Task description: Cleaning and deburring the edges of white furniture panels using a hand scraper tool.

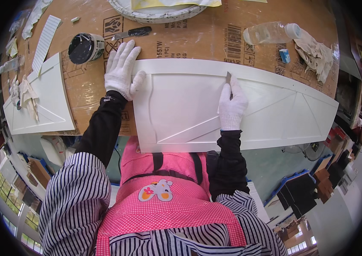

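Observation:
A white panel (185, 100) with raised framing strips and diagonal braces lies across the cardboard-covered table in front of me. My left hand (123, 70), in a white knitted glove, is open at the panel's upper left corner. Its fingers stretch out past the edge over the cardboard, and the thumb lies by the corner. My right hand (233, 102), gloved the same way, is closed round a small metal blade (228, 78). The blade's tip points at the strip along the panel's far edge; its handle, if any, is hidden in the glove.
Beyond the left hand are an open tub of dark paste (86, 48) and a black-handled knife (133, 33). A clear bottle (271, 33), a blue block (284, 56) and a crumpled rag (316, 55) sit far right. Another white panel (44, 100) lies left; a round whitish tray (157, 13) stands behind.

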`<act>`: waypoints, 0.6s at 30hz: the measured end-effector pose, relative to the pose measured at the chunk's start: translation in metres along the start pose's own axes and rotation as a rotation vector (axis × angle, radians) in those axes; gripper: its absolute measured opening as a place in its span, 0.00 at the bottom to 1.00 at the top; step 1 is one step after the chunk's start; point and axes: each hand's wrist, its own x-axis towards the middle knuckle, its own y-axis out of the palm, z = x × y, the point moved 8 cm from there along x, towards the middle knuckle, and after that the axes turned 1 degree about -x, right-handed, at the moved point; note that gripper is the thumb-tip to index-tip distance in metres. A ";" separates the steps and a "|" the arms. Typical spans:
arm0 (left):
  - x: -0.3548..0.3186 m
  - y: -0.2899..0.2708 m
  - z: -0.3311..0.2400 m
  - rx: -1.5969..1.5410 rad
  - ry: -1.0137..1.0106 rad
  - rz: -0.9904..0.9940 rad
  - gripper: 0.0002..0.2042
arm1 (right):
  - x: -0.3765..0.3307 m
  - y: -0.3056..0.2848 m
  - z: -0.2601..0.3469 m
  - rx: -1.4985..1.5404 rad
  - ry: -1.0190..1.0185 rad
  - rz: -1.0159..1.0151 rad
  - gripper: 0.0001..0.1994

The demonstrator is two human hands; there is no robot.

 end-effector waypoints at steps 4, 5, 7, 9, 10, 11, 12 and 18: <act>0.000 0.000 0.000 -0.001 -0.008 0.009 0.32 | 0.000 -0.001 0.004 -0.042 -0.023 0.018 0.18; -0.002 0.000 0.002 0.007 -0.012 0.008 0.32 | 0.000 0.001 0.005 -0.061 -0.019 0.040 0.18; 0.000 0.000 0.001 0.011 -0.012 0.005 0.33 | 0.001 0.000 0.004 -0.083 -0.016 0.057 0.18; 0.001 0.001 -0.001 0.000 -0.011 0.011 0.33 | 0.002 -0.004 -0.003 0.024 0.025 -0.020 0.18; 0.001 0.000 -0.001 0.001 -0.010 0.012 0.33 | 0.001 -0.005 -0.003 0.025 0.026 -0.020 0.18; 0.001 0.000 -0.001 0.001 -0.009 0.016 0.32 | 0.001 -0.005 0.001 -0.016 -0.010 0.006 0.18; 0.001 0.000 -0.002 0.000 -0.009 0.020 0.32 | 0.002 -0.004 0.006 -0.058 -0.048 0.033 0.18; 0.000 0.001 0.000 0.004 -0.012 0.006 0.33 | 0.001 -0.004 0.011 -0.084 -0.062 0.014 0.18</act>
